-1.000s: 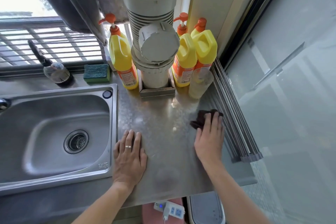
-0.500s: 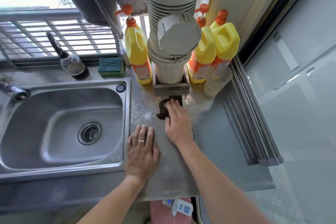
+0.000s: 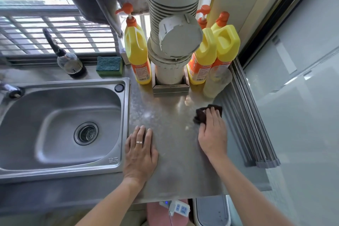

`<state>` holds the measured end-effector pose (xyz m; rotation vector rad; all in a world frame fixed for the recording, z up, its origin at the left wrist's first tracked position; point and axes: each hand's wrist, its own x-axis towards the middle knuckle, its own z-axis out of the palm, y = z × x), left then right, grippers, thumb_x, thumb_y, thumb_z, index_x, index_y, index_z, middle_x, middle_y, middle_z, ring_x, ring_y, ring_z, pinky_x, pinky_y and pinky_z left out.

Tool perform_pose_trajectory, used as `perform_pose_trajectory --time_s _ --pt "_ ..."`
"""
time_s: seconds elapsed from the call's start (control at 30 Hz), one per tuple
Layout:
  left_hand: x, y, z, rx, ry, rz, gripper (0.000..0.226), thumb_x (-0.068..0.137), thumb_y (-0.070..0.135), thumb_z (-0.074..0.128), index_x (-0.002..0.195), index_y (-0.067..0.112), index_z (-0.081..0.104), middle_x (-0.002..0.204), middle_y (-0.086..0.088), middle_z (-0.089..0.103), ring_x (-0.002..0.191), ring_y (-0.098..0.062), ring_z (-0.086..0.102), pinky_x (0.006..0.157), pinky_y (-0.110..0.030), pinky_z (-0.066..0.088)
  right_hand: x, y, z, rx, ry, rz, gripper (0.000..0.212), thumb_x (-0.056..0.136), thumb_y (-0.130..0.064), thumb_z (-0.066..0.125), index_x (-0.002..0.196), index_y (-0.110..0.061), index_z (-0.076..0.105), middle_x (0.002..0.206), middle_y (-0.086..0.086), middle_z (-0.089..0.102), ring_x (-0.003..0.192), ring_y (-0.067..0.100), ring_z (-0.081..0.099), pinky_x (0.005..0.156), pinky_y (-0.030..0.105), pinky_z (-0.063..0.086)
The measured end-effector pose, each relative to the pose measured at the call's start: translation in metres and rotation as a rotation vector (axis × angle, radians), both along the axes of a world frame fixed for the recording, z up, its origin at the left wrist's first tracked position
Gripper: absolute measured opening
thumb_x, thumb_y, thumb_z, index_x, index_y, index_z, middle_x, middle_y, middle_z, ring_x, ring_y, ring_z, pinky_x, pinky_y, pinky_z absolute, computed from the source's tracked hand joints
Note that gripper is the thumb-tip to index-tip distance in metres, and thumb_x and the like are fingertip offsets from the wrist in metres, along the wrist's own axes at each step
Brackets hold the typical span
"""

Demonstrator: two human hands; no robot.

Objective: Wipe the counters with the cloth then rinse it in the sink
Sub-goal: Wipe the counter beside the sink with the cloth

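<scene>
A small dark brown cloth lies on the steel counter, near its right side. My right hand presses flat on the cloth with straight fingers, covering most of it. My left hand rests flat on the counter beside the sink's right rim, a ring on one finger. The steel sink with a round drain strainer sits to the left.
Three yellow detergent bottles and a clear jar flank a white pipe at the back. A green sponge and dark bottle sit behind the sink. A rolled grey rack lines the right edge.
My right hand slid the cloth from in front of the pipe base to the right side of the counter. My left hand has stayed put.
</scene>
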<state>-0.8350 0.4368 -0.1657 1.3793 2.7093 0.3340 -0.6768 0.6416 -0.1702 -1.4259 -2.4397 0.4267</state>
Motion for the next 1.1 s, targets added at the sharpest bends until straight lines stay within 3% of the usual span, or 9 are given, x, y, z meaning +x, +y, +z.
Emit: perform_pose_trajectory --time_s 0.27,0.47,0.73,0.9,1.1 --pt "-0.002 0.000 -0.001 -0.005 0.011 0.009 0.054 0.093 0.032 0.048 0.144 0.015 0.050 0.151 -0.009 0.045 0.148 -0.028 0.033 0.120 -0.047 0.028 -0.100 -0.026 -0.005 -0.070 0.129 0.255 0.056 0.093 -0.023 0.050 0.148 -0.012 0.051 0.156 0.007 0.048 0.149 0.023 0.038 0.127 0.036 0.020" --pt "-0.001 -0.003 0.000 0.005 0.012 0.000 0.058 0.091 0.033 0.047 0.146 0.014 0.048 0.153 -0.009 0.044 0.149 -0.028 0.032 0.120 -0.047 0.027 -0.025 -0.043 0.000 -0.085 0.105 0.514 0.060 0.092 -0.018 0.052 0.152 -0.017 0.047 0.159 -0.002 0.045 0.152 0.013 0.032 0.125 0.037 0.026" --pt "0.001 -0.004 0.000 -0.013 -0.002 -0.026 0.067 0.090 0.035 0.048 0.153 0.013 0.038 0.160 -0.011 0.034 0.153 -0.028 0.021 0.125 -0.047 0.018 0.142 -0.050 -0.004 -0.076 0.104 0.113 0.055 0.097 -0.025 0.041 0.150 -0.010 0.048 0.159 0.001 0.042 0.153 0.019 0.032 0.118 0.050 0.036" --pt "0.000 -0.001 -0.003 -0.049 -0.019 -0.042 0.072 0.091 0.036 0.043 0.158 0.016 0.027 0.166 -0.008 0.022 0.156 -0.025 0.011 0.126 -0.048 0.015 0.119 -0.065 -0.003 -0.020 0.039 -0.090 0.058 0.093 -0.022 0.040 0.149 -0.009 0.050 0.157 0.006 0.047 0.150 0.025 0.037 0.119 0.051 0.035" --pt "-0.001 0.000 -0.007 -0.060 -0.021 -0.042 0.073 0.092 0.037 0.046 0.159 0.018 0.024 0.166 -0.007 0.021 0.156 -0.024 0.009 0.126 -0.047 0.014 0.032 -0.042 0.001 -0.082 0.080 -0.044 0.055 0.097 -0.018 0.049 0.151 -0.014 0.045 0.159 0.004 0.044 0.152 0.021 0.031 0.126 0.043 0.024"
